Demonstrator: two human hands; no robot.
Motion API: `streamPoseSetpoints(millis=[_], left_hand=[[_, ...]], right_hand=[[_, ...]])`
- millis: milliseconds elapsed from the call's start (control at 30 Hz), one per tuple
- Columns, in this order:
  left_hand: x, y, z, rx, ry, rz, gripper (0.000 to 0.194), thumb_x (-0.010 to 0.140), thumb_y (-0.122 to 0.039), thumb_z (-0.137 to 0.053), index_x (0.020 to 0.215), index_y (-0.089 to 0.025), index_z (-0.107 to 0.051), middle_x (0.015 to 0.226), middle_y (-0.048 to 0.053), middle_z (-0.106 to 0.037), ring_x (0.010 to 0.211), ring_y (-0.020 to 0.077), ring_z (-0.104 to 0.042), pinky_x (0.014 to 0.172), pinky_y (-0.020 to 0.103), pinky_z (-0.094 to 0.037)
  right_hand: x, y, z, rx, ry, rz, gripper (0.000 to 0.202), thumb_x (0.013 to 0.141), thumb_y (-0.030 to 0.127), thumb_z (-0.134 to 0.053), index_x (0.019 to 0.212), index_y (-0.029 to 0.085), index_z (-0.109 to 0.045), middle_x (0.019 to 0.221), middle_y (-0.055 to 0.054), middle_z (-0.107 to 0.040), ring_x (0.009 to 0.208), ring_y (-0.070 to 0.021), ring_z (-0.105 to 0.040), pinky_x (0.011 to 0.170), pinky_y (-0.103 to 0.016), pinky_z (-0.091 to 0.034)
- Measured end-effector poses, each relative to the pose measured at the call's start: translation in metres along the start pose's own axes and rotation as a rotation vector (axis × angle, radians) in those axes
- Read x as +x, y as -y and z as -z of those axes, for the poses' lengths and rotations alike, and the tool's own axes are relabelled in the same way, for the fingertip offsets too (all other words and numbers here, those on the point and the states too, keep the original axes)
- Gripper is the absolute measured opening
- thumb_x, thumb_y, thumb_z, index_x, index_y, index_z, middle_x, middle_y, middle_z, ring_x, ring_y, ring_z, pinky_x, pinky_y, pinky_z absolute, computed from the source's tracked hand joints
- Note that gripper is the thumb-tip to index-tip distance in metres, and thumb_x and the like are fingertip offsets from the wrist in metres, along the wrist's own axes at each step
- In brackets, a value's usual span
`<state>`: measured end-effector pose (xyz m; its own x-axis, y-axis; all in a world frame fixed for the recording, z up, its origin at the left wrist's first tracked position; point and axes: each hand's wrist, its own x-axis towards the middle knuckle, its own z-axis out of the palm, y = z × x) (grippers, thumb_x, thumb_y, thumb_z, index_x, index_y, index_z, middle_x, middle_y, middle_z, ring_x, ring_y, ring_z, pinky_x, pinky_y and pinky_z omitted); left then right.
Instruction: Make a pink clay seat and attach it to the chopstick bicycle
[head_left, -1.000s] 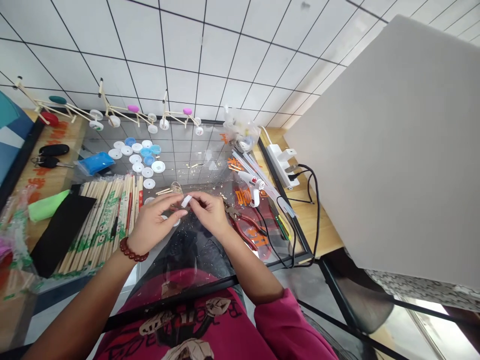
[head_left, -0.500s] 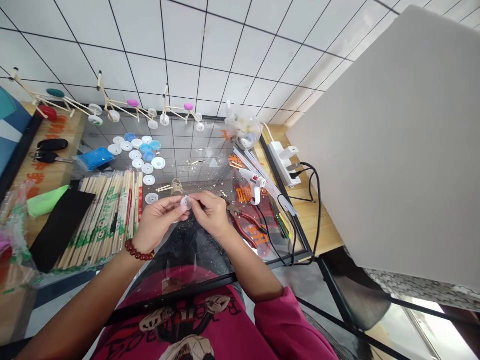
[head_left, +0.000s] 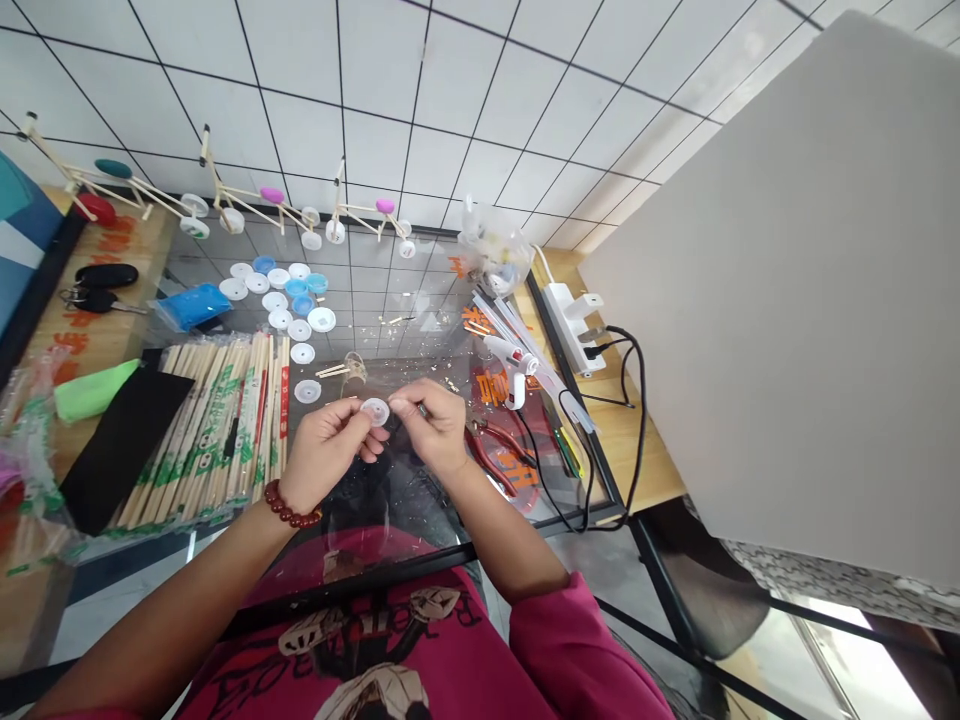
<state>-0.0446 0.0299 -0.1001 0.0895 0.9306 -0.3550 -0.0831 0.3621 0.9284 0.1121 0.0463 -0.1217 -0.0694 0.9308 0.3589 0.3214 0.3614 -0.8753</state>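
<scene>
Between the thumb and fingers of my left hand is a white plastic bottle cap, its round face turned up. My right hand is closed in a pinch right beside the cap's right edge; whether the fingertips touch it or hold something small I cannot make out. Under both hands lies a glass tabletop sprinkled with wood crumbs. Another white cap rests just beyond my left hand, near a few short stick pieces. Red-handled pliers lie to the right of my right hand.
Several white and blue caps lie farther back. Bagged chopsticks fill the left side, near a blue packet. A white glue gun, glue sticks and a power strip are right. Small stick tricycles line the wall.
My right fingers have drawn slightly right, off the cap's face to its edge. More of the cap shows in my left hand. The view has shifted slightly.
</scene>
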Motion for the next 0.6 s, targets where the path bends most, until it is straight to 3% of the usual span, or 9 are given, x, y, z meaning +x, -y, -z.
streamPoseSetpoints(millis=[167,300,467,600], left_hand=[[0.002,-0.004,0.002,-0.138,-0.034,0.076,0.029,0.076,-0.042,-0.076,0.079,-0.014,-0.071,0.067,0.006,-0.072,0.053,0.0137,-0.062,0.049,0.025,-0.05],[0.003,-0.01,0.009,-0.339,0.125,0.133,0.034,0.069,-0.035,-0.083,0.095,-0.014,-0.075,0.071,0.005,-0.071,0.057,0.0123,-0.059,0.048,0.022,-0.045],[0.007,-0.009,0.018,-0.492,0.3,0.267,0.033,0.069,-0.032,-0.084,0.099,-0.018,-0.078,0.062,-0.001,-0.058,0.05,0.0064,-0.046,0.043,0.018,-0.034],[0.009,-0.012,0.021,-0.493,0.298,0.262,0.033,0.066,-0.031,-0.087,0.095,-0.019,-0.078,0.061,-0.001,-0.058,0.048,0.006,-0.046,0.041,0.016,-0.034]], right_hand=[[0.007,-0.004,0.001,0.324,-0.099,-0.216,0.033,0.092,0.05,-0.044,0.071,0.024,-0.043,0.064,0.002,-0.047,0.056,-0.0135,-0.043,0.055,-0.028,-0.041],[0.009,-0.004,0.004,0.397,-0.064,-0.197,0.036,0.093,0.041,-0.041,0.062,0.024,-0.036,0.056,0.003,-0.04,0.05,-0.0124,-0.035,0.05,-0.027,-0.034],[0.005,0.01,0.006,0.186,0.034,-0.01,0.035,0.098,0.037,-0.047,0.069,0.021,-0.061,0.069,-0.001,-0.062,0.067,-0.0144,-0.058,0.069,-0.03,-0.049],[0.005,0.016,0.004,0.048,-0.057,0.091,0.022,0.095,0.036,-0.059,0.09,0.024,-0.076,0.086,-0.004,-0.072,0.081,-0.0158,-0.066,0.077,-0.031,-0.054]])
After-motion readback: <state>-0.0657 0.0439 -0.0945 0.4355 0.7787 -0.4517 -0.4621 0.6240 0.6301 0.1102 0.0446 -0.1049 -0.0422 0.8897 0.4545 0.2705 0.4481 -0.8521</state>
